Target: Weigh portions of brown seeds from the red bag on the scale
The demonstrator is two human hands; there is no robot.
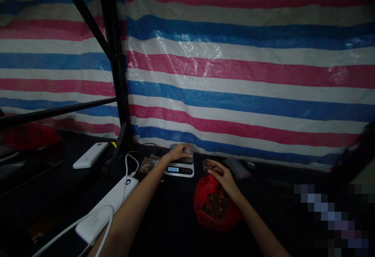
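Note:
A small white scale (188, 170) with a lit display stands near the back of the dark table. My left hand (179, 153) is over its weighing plate, fingers bent around something translucent, perhaps a small plastic bag, that I cannot make out clearly. Closer to me and to the right sits an open red plastic bag (200, 206) full of small brown dried pieces (217, 207). Above its far rim, my right hand (222, 174) is closed on a small translucent cup (206, 166); its contents are hard to see.
Left of the scale lie filled clear packets (149, 164). Flat clear bags (238, 168) lie to the right. Two white power banks (107, 206) (91, 155), one with a looping white cable (109, 225), are at left. A black metal post (115, 65) and striped sheet (249, 69) stand behind.

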